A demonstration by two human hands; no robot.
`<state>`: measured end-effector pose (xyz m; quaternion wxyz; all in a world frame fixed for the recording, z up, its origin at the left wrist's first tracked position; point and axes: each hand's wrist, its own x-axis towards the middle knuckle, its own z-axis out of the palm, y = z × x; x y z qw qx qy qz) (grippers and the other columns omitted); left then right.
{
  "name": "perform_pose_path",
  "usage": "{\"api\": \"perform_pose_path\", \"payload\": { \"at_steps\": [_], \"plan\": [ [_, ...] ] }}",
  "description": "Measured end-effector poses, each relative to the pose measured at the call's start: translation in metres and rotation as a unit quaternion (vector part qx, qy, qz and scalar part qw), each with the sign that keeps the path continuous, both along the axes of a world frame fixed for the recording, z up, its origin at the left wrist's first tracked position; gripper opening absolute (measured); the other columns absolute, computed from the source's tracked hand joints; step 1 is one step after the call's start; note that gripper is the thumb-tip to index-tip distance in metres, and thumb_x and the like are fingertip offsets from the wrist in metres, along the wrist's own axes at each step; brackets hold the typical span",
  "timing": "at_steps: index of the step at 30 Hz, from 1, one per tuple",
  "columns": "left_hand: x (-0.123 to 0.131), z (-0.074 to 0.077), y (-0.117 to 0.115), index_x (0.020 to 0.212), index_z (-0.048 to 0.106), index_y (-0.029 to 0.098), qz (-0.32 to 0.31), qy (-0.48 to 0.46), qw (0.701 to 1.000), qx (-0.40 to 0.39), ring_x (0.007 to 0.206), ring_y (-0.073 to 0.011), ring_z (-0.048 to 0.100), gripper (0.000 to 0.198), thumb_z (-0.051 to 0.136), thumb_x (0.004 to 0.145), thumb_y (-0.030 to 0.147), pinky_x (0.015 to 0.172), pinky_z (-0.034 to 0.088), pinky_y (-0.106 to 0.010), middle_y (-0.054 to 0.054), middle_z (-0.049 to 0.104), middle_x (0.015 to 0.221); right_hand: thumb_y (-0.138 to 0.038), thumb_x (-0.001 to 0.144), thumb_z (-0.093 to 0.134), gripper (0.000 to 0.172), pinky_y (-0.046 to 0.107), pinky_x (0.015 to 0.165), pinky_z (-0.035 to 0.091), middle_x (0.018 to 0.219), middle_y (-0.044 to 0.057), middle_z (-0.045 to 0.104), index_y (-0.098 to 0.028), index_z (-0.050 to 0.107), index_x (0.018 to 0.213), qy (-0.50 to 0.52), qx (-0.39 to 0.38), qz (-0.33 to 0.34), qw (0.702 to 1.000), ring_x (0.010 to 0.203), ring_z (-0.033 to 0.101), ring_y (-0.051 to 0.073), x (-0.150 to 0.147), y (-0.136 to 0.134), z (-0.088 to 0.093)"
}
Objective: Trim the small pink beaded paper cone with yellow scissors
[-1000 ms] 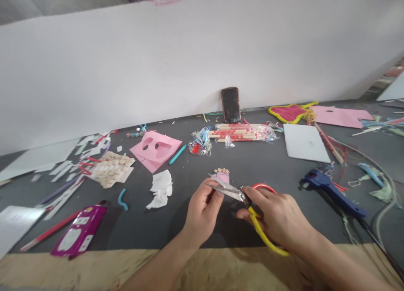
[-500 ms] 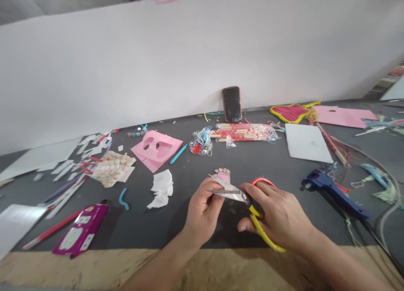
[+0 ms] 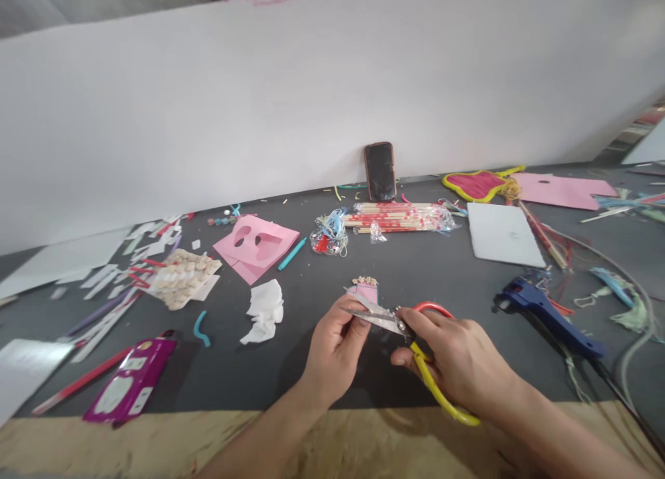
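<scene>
My right hand (image 3: 457, 351): around scissors (image 3: 401, 325), blades parted across left fingertips, presumably for steady aim. My left hand (image 3: 330, 354): narrowed; whether gripping pink card (image 3: 368, 295), cannot tell. Card: just beyond blades, nearer tabletop's (image 3: 436, 268) front edge. Glue gun (image 3: 551, 314): toward right edge, apparently parked within reach.

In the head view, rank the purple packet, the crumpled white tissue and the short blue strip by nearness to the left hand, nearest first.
From the left hand:
1. Crumpled white tissue: just to the hand's left.
2. Short blue strip: farther left, beyond the tissue.
3. Purple packet: farthest left, by the table's near edge.
</scene>
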<state>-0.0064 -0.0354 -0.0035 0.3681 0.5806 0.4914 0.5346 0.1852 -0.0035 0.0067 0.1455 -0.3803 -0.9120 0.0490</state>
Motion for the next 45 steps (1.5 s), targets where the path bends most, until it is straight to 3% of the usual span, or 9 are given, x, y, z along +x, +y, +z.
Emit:
{"api": "perform_pose_path", "payload": {
  "at_steps": [10, 17, 26, 31, 45],
  "plan": [
    [-0.0002, 0.0007, -0.0023, 0.081, 0.055, 0.016, -0.002, -0.044, 0.998, -0.046, 0.061, -0.0108, 0.047, 0.019, 0.052, 0.088, 0.034, 0.055, 0.038, -0.022, -0.001, 0.051, 0.076, -0.06, 0.088, 0.037, 0.047, 0.026, 0.051, 0.037, 0.074, 0.005, 0.066, -0.019, 0.056, 0.103, 0.021, -0.013, -0.006, 1.0, 0.06, 0.06, 0.017, -0.0018, 0.0042, 0.0009],
    [-0.0031, -0.0013, -0.0002, 0.074, 0.054, 0.017, 0.013, 0.009, 1.0, -0.007, 0.068, -0.0129, 0.051, 0.021, 0.048, 0.09, 0.03, 0.058, 0.039, -0.022, -0.002, 0.054, 0.077, -0.068, 0.077, 0.049, 0.059, 0.027, 0.054, 0.038, 0.082, 0.007, 0.064, -0.019, 0.056, 0.11, 0.008, 0.017, -0.011, 1.0, 0.066, 0.06, 0.02, -0.0023, 0.0045, 0.0035],
    [-0.005, 0.0025, -0.0024, 0.073, 0.054, 0.017, -0.001, 0.033, 0.999, -0.018, 0.068, -0.0134, 0.051, 0.023, 0.047, 0.091, 0.029, 0.06, 0.039, -0.023, -0.001, 0.053, 0.073, -0.064, 0.08, 0.048, 0.054, 0.029, 0.059, 0.042, 0.088, 0.009, 0.063, -0.02, 0.054, 0.111, 0.003, 0.026, -0.022, 0.999, 0.075, 0.061, 0.023, -0.0044, 0.0033, 0.0024],
    [-0.005, 0.0031, -0.0013, 0.068, 0.051, 0.017, -0.001, 0.047, 0.999, -0.002, 0.069, -0.0144, 0.052, 0.026, 0.046, 0.091, 0.029, 0.062, 0.04, -0.024, -0.001, 0.053, 0.072, -0.065, 0.083, 0.042, 0.054, 0.027, 0.057, 0.042, 0.083, 0.007, 0.065, -0.02, 0.055, 0.109, 0.014, -0.007, 0.002, 1.0, 0.068, 0.062, 0.019, -0.0034, 0.0034, 0.0012],
    [-0.0008, -0.0044, -0.0029, 0.074, 0.053, 0.018, 0.011, 0.001, 1.0, 0.011, 0.069, -0.0138, 0.051, 0.02, 0.047, 0.091, 0.026, 0.062, 0.04, -0.025, -0.001, 0.051, 0.073, -0.059, 0.091, 0.03, 0.051, 0.028, 0.049, 0.036, 0.075, 0.006, 0.067, -0.018, 0.056, 0.104, 0.009, 0.015, 0.0, 1.0, 0.059, 0.061, 0.019, -0.0039, -0.0015, 0.0]
  ]
}}
